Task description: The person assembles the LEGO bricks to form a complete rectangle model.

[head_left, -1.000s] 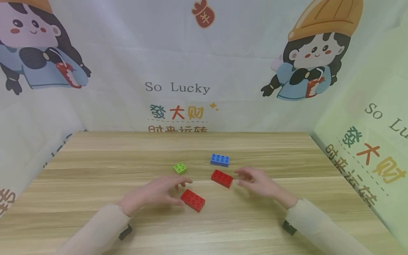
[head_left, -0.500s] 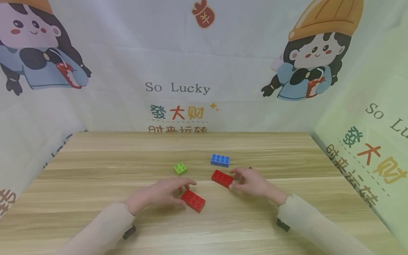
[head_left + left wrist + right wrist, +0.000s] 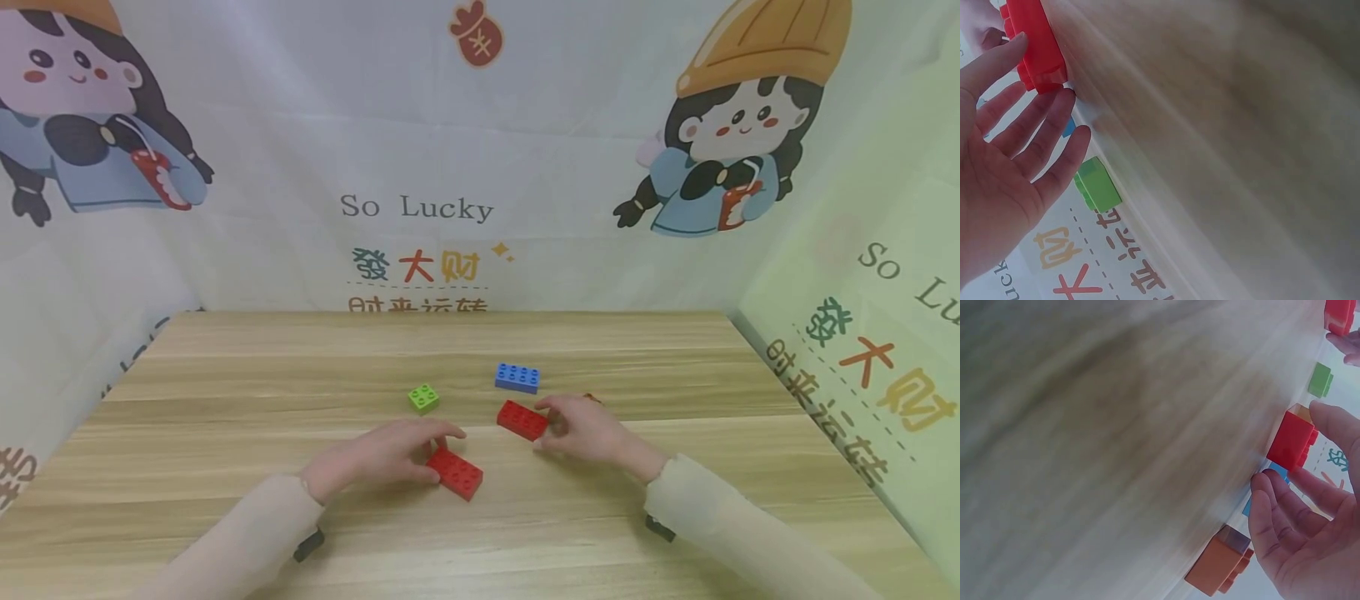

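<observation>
Head view, near to far; places taken from the near red brick, which lies flat on the table.

Change: left hand has edged rightward over the last second. Thumb now at that brick's left end, other fingers reaching past its back edge; left wrist view shows them long and spread, not closed. Firm contact: cannot tell. Right hand, beyond and right of the landmark, has come in further. Thumb and forefinger now set wide about the right end of the far red brick; no grip evident, touch uncertain. Both red bricks lie where they lay. My reading: reach nearly done, one brick per hand, lifting not begun.

Others look untouched. Green brick: beyond the landmark, slightly left. Orange-brown brick: beyond and well right, mostly masked by the right hand in head view. Blue brick: farthest brick, beyond and right.

Materials: pale, soft-looking sleeves nearest. Bricks smooth, hard, probably plastic; oblong reds and blue with paired rows of round studs, green squarish with four. Tabletop streaked like wood grain, faintly glossy. Farthest beyond the landmark, creased pale cloth with printed figures and lettering.
</observation>
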`<action>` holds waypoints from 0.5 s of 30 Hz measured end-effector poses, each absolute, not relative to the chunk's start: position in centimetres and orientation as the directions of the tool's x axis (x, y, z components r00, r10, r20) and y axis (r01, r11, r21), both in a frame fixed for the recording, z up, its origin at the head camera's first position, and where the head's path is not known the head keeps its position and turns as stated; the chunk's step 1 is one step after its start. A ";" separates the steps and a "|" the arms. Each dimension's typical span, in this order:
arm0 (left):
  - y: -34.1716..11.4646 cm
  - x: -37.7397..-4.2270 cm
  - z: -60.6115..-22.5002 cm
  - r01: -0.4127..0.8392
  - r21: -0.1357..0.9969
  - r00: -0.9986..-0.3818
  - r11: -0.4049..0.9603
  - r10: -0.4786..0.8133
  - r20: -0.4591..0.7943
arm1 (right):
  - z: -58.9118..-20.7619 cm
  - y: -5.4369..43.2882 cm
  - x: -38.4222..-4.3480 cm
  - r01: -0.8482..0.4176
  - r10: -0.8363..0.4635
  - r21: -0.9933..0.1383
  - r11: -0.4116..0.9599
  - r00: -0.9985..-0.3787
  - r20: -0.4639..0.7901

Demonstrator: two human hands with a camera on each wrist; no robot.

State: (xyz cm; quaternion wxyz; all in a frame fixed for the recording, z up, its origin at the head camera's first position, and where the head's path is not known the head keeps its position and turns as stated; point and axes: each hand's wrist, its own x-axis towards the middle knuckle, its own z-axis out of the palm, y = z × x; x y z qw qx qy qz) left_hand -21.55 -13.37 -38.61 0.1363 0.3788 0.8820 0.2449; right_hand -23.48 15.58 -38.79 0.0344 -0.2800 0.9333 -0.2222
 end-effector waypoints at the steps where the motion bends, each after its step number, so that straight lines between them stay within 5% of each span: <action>1: -13.4 -21.6 -38.6 0.604 0.534 -0.675 0.592 0.736 -0.053 | -38.8 15.5 -23.5 -0.505 -0.536 -0.436 0.745 -0.842 0.059; 15: -13.2 -21.8 -38.7 0.625 0.523 -0.665 0.579 0.747 -0.032 | -39.2 15.4 -23.7 -0.501 -0.532 -0.438 0.747 -0.845 0.059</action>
